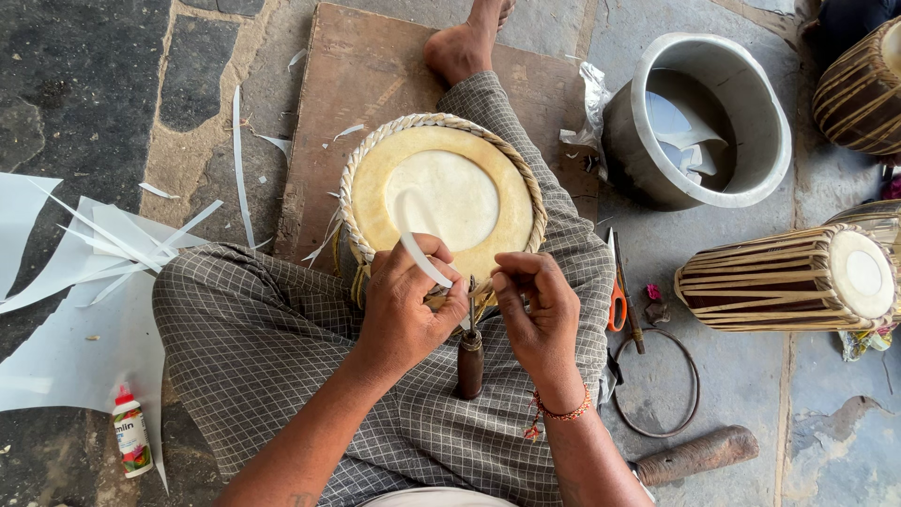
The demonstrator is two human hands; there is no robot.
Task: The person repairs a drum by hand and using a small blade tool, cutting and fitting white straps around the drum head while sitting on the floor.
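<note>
- You sat on the stone floor (84,84) with the wooden board (357,75) under your legs, which gave the work a flat, firm base.
- The drum (441,192) stood upright between your knees, head up, wedged against your checked cloth (263,347) so it could not roll while both hands were busy at its near rim.
- The steel pot (699,117) sat to your right, with a finished drum (798,277) lying on its side nearer you.
- Your left hand (404,310) was clenched on a pale strip (413,235), whose free end arched over the drumhead.
- Your right hand (540,314) pinched something small at its fingertips; I cannot tell what.
- The awl (469,361), wooden-handled, stood between your hands at the rim, seemingly stuck there unheld.
- Orange-handled scissors (617,305) lay just beside your right knee.
</note>
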